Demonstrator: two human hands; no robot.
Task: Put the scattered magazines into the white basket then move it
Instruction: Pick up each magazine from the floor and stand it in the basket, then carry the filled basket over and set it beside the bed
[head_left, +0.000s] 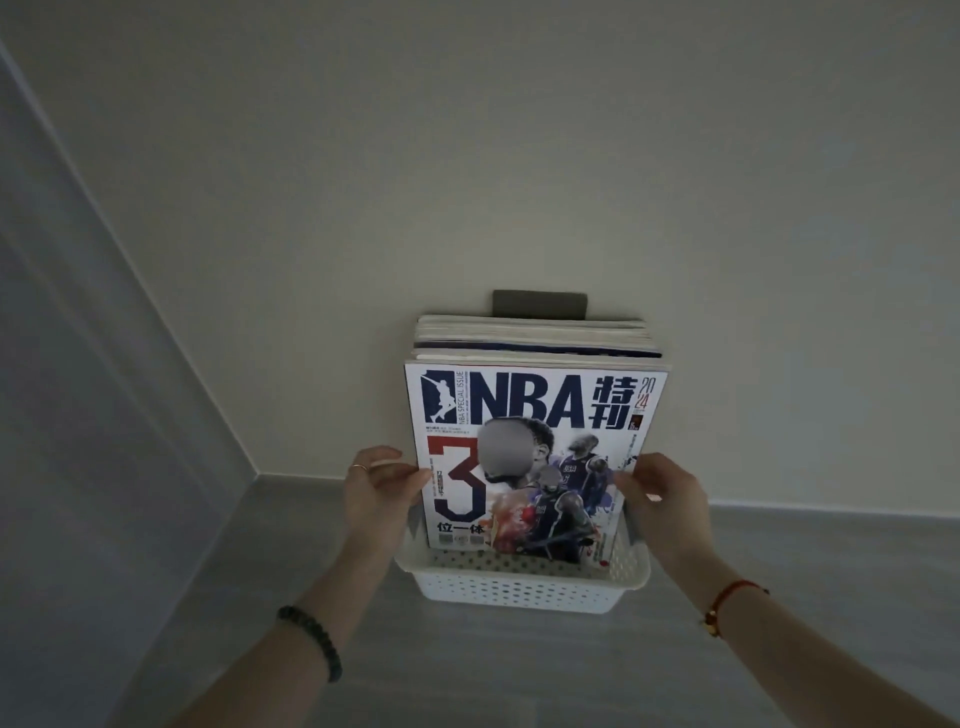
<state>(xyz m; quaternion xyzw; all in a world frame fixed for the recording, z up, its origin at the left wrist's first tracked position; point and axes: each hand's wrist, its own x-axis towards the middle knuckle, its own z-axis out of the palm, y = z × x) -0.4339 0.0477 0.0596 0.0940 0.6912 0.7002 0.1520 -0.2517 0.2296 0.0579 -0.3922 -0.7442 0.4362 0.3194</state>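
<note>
A white perforated basket (519, 587) sits on the grey floor against the wall. A stack of magazines (535, 338) stands upright in it. The front magazine (524, 405) has a white basketball cover with a big red and blue "3". My left hand (379, 493) grips the stack's left edge, thumb on the front cover. My right hand (657, 501) grips the right edge the same way. Both hands are just above the basket's side walls. The magazines' lower ends are hidden inside the basket.
A pale wall (519, 156) rises right behind the basket, with a dark grey plate (540, 302) on it above the stack. A second wall (78, 364) closes the corner on the left. Grey floor tiles (519, 675) lie in front of the basket.
</note>
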